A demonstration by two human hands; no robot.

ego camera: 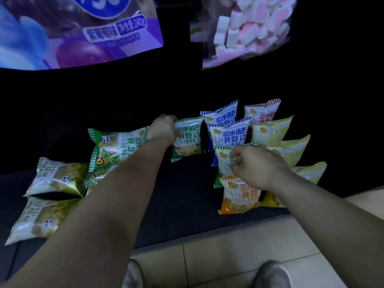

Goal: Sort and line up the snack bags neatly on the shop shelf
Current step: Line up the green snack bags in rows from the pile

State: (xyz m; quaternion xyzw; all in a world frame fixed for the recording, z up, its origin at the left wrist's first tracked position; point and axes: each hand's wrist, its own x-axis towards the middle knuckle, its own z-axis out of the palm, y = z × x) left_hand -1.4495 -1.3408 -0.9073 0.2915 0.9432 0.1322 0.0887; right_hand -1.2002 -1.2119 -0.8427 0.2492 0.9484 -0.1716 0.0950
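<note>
Left hand [164,129]: upright green bag [188,140] is gripped at its left edge, mid-shelf.
Right hand [253,165]: curled at top edge of second green bag [222,161]; grip cannot be told.
Open room: bare shelf [187,190] is left between the forearms.

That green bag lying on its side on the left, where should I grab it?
Pinch the flat crimped seam at the left end of the sideways green bag, coming from the left: that edge sticks out free, while the middle is puffy.

Shelf [187,194] layout.
Upright bags [228,132] ranked in rows at right; toppled bags [56,177] lying at left; single upright bag [188,138] between, far back.
</note>
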